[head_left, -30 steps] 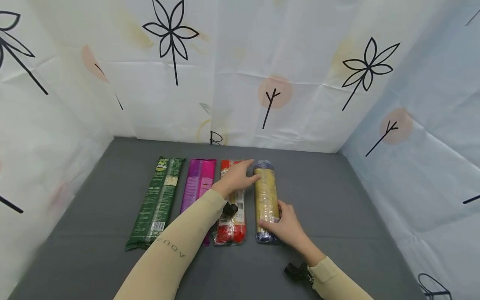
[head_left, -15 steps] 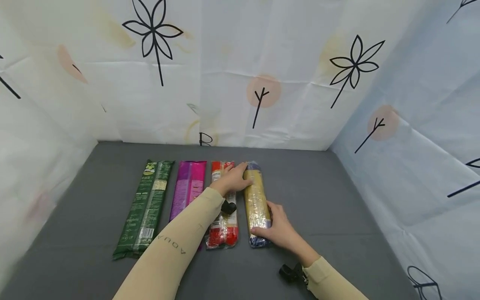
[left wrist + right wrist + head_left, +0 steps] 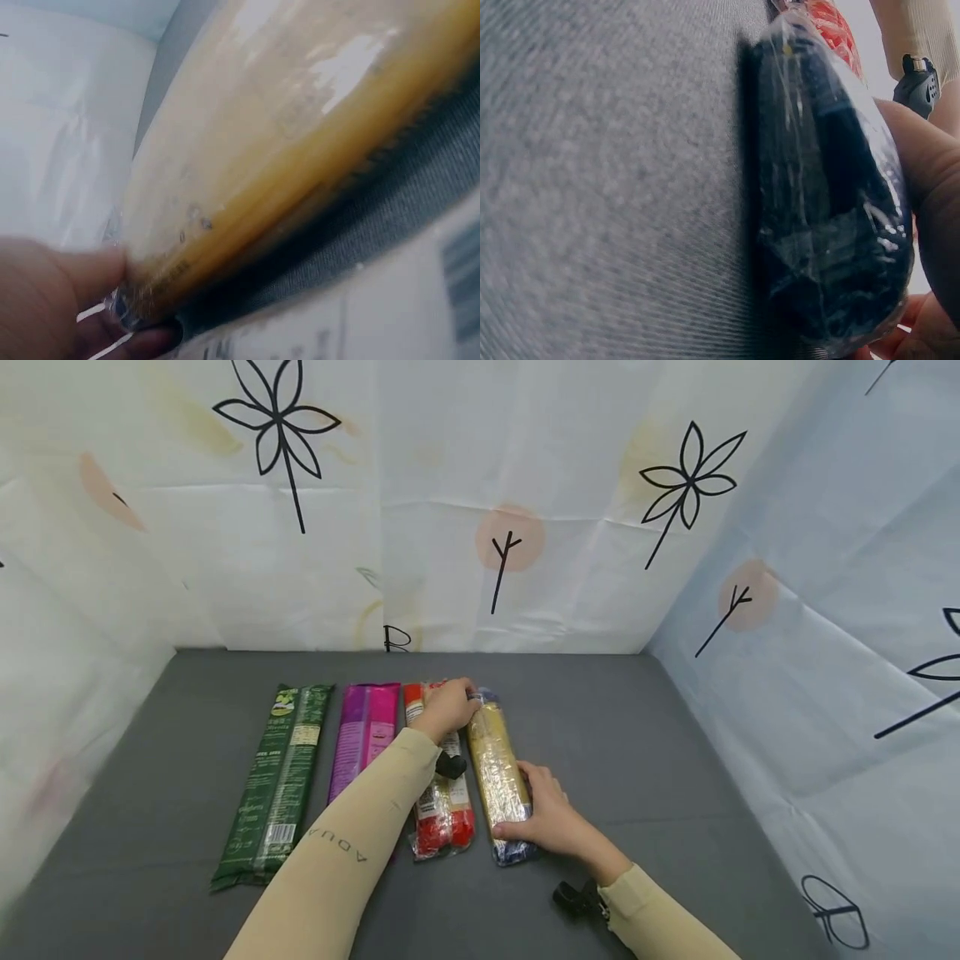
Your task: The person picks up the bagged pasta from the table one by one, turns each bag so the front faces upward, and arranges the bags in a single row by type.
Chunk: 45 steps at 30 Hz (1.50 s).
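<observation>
A spaghetti pack [image 3: 495, 764], clear-wrapped and yellow with dark blue ends, lies tilted on the grey table, its far end leaning left. At that far end my left hand [image 3: 446, 706] pinches it, thumb above and fingers underneath in the left wrist view. My right hand [image 3: 551, 818] grips the near end, thumb on the upper face and fingers along the right side. The right wrist view shows the dark blue near end [image 3: 829, 202] close up. Just left lies a red and clear pack [image 3: 442, 831], partly hidden under my left hand and wrist.
Further left are a purple and pink pack [image 3: 363, 735], half covered by my left sleeve, and a long green pack [image 3: 273, 785]. All lie roughly side by side on the grey tabletop [image 3: 615, 735]. White printed cloth [image 3: 442, 468] walls the back and sides.
The spaghetti pack has tilted, its far end shifting left toward the red pack, with both hands moving along. My left hand has closed onto the far end. The head view has turned slightly right.
</observation>
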Tool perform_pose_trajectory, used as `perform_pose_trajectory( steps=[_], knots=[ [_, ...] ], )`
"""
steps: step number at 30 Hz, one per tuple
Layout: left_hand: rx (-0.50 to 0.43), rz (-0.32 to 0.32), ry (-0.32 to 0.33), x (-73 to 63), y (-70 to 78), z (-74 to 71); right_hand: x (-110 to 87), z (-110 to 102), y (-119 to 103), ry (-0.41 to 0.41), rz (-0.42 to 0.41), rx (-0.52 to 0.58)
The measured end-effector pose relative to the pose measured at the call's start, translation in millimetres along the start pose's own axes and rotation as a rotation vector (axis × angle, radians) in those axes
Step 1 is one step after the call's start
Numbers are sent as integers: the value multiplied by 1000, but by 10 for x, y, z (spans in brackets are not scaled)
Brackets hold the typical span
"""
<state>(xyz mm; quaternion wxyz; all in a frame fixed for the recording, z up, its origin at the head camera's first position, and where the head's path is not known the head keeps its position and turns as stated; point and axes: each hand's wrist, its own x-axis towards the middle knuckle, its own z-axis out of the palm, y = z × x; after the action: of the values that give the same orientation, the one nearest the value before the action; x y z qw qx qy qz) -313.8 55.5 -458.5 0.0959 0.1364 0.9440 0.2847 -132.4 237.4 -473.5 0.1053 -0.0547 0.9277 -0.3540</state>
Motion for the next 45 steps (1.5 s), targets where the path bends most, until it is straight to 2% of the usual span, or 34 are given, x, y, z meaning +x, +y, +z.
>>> perform_pose_trajectory(
  steps=[3,7,9,14,16,18,22,25,30,34,37,40,45],
  knots=[
    [-6,-24,58,-40,-14,-21,3,20,-8,-13,-18,-7],
    [-52,-10,123,-89,-10,-41,6,33,-2,-30,1,18],
    [-118,17,154,-114,11,-65,11,28,2,-28,20,57],
    [-349,98,245,-207,81,-158,50,18,-14,-12,50,276],
    [-406,111,268,-244,83,-184,69,21,-27,-8,49,346],
    [-444,109,279,-269,63,-197,80,23,-43,5,42,361],
    [-481,95,284,-283,-17,-174,98,31,-80,42,20,357],
    [-496,109,295,-272,-58,-145,115,29,-114,81,9,361],
    [-492,127,277,-292,-38,-101,138,20,-145,126,11,367],
    [-455,102,239,-349,3,-69,142,-1,-160,148,22,359],
    [-392,80,212,-389,21,-60,149,-29,-183,178,17,347],
    [-340,63,177,-422,31,-59,159,-59,-210,213,18,282],
    [-377,45,146,-481,74,-77,163,-112,-272,281,0,92]
  ],
)
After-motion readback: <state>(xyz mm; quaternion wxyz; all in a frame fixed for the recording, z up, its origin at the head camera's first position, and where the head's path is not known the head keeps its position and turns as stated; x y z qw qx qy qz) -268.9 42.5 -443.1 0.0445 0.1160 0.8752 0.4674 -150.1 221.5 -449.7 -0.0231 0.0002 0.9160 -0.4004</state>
